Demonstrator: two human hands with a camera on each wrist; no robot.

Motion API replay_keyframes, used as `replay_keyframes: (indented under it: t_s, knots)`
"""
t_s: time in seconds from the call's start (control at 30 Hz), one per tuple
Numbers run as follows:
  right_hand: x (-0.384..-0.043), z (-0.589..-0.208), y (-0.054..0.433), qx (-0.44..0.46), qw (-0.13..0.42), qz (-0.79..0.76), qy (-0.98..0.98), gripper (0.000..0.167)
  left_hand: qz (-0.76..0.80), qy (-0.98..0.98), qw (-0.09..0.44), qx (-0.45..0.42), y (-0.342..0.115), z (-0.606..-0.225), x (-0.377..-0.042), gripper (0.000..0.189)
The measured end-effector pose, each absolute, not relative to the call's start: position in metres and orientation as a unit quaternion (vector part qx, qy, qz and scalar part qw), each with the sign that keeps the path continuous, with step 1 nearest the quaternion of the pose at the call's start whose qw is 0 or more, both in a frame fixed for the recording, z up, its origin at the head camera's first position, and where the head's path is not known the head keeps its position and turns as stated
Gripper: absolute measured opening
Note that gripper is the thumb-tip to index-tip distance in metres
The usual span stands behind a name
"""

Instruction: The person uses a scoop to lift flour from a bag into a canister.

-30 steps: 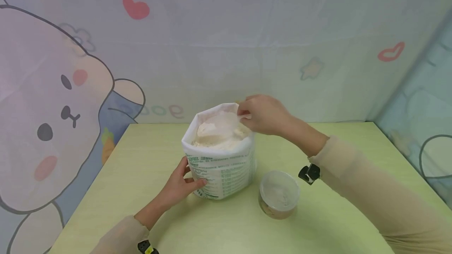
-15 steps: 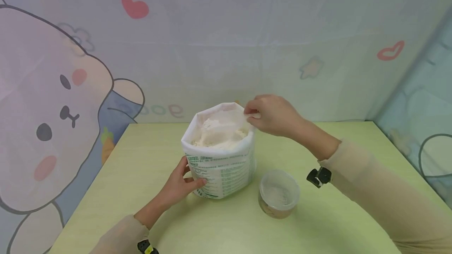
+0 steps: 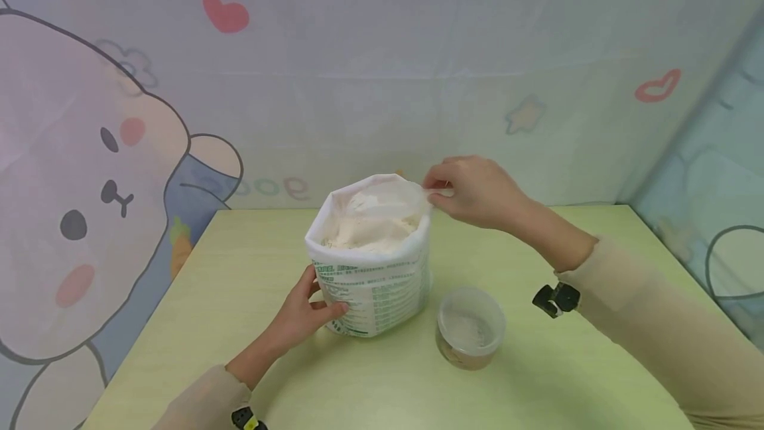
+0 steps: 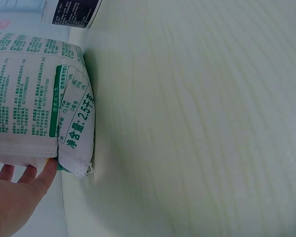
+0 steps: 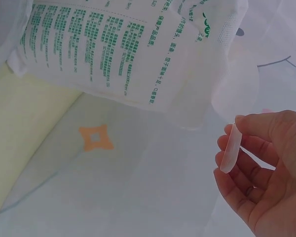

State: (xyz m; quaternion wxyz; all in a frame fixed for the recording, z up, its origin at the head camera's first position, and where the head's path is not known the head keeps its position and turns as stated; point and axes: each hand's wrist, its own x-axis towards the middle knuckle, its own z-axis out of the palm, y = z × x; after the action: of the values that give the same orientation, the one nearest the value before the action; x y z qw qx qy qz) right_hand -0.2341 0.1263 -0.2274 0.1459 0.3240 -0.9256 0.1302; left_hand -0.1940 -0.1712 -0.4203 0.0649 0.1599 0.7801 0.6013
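Note:
A white bag of flour (image 3: 373, 297) with green print stands on the table, its top rolled down and pale flour (image 3: 367, 234) visible inside. My left hand (image 3: 301, 314) holds its lower left side, thumb across the front and fingers round the side; the left wrist view shows the fingers (image 4: 45, 177) against the bag. My right hand (image 3: 477, 191) pinches the short handle of a translucent plastic scoop (image 5: 231, 150). The scoop's bowl overlaps the bag's back right rim in the head view. Beside the bag, on its right, stands a round clear plastic tub (image 3: 470, 330).
The pale green wood-grain table (image 3: 239, 271) extends around the bag and tub. Behind it hangs a cloth backdrop (image 3: 358, 52) printed with a cartoon bear and hearts. A dark label (image 4: 75, 12) shows on the tub in the left wrist view.
My right hand has moved right, drawing the scoop from over the flour toward the bag's right rim. The left hand, bag and tub stay in place.

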Motion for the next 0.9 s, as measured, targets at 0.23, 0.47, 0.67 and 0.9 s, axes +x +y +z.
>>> replay_keyframes:
  t_s: [0.23, 0.47, 0.67, 0.9]
  knots:
    - [-0.233, -0.223, 0.135, 0.324, 0.154, 0.128, -0.925, 0.011, 0.601, 0.781, 0.07, 0.154, -0.171, -0.42, -0.194, 0.071]
    - [-0.23, -0.221, 0.142, 0.323, 0.171, 0.124, -0.923, 0.011, 0.6, 0.78, 0.069, 0.16, -0.172, -0.422, -0.195, 0.071]
    - [-0.227, -0.219, 0.152, 0.316, 0.183, 0.121, -0.923, 0.01, 0.608, 0.775, 0.069, 0.158, -0.171, -0.423, -0.196, 0.072]
    - [-0.223, -0.22, 0.164, 0.301, 0.187, 0.117, -0.928, 0.011, 0.607, 0.775, 0.07, 0.158, -0.172, -0.423, -0.196, 0.071]
